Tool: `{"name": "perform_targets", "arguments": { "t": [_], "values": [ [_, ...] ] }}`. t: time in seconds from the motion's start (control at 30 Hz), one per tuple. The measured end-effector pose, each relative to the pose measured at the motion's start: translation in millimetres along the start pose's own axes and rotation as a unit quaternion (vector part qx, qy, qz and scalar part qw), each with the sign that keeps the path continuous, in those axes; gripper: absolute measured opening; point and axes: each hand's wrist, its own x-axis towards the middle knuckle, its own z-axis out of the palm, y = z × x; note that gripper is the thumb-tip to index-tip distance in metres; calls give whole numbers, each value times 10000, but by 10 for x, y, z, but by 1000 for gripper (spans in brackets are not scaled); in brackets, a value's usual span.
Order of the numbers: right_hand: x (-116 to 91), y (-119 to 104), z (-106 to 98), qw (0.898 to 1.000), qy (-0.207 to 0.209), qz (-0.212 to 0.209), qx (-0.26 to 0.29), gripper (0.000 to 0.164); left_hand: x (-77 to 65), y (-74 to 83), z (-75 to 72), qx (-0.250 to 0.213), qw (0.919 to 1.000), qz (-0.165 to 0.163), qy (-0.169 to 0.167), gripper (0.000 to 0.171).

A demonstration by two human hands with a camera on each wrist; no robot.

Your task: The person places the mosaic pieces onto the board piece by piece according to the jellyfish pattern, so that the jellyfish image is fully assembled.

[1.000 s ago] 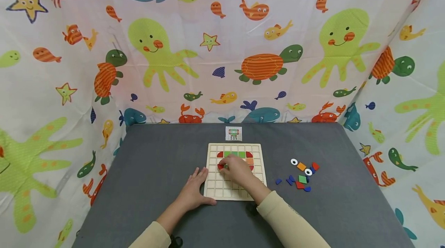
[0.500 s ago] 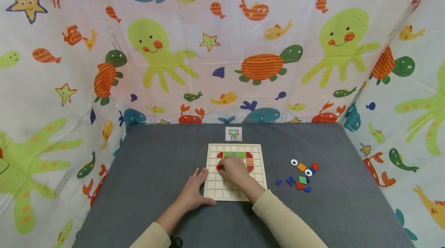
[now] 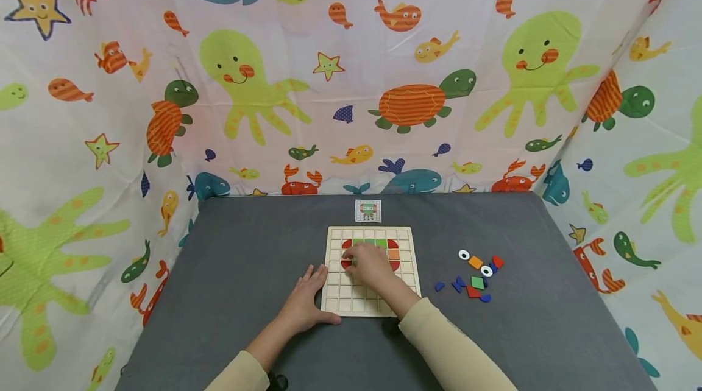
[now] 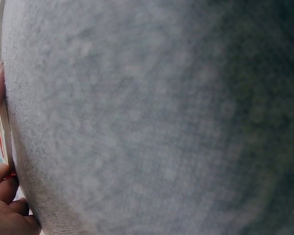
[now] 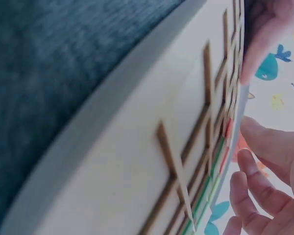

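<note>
A light wooden grid board [image 3: 344, 304] lies on the grey table. My left hand [image 3: 300, 301] touches its near left corner, fingers straight along the left edge and thumb at the front edge. My right hand [image 3: 372, 268] reaches over the board with fingertips down at the left end of the laid pieces. Its thumb and bent fingers [image 5: 257, 183] show close to the board in the right wrist view; I cannot tell whether they pinch a piece. Green squares [image 3: 381, 243], an orange square [image 3: 393, 254] and red rounded pieces [image 3: 394, 265] sit in the grid, partly hidden by this hand.
Right of the board lie loose pieces: white rings [image 3: 464, 254], an orange square [image 3: 476, 262], a green square [image 3: 477, 282], red pieces [image 3: 473, 292] and several blue ones [image 3: 457, 284]. A small picture card [image 3: 368, 211] lies behind the board. A sea-animal curtain [image 3: 329, 105] hangs beyond the table.
My right hand has shifted very slightly left over the board, its forearm drawing a little left too. My left hand and the board stay where they were.
</note>
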Motion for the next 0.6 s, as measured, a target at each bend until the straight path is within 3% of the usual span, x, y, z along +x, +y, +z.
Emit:
{"name": "perform_targets", "arguments": {
  "t": [0.2, 0.3, 0.6],
  "values": [
    [-101, 64, -193, 9982, 148, 382, 437, 27, 3, -5, 3, 0, 10000, -38, 4, 123],
    [-172, 130, -292, 9972, 352, 370, 543, 27, 2, -10, 6, -4, 10000, -30, 2, 123],
    [-427, 368, -562, 9928, 885, 617, 522, 28, 2, -9, 11, -12, 10000, -33, -34, 123]
  ]
}}
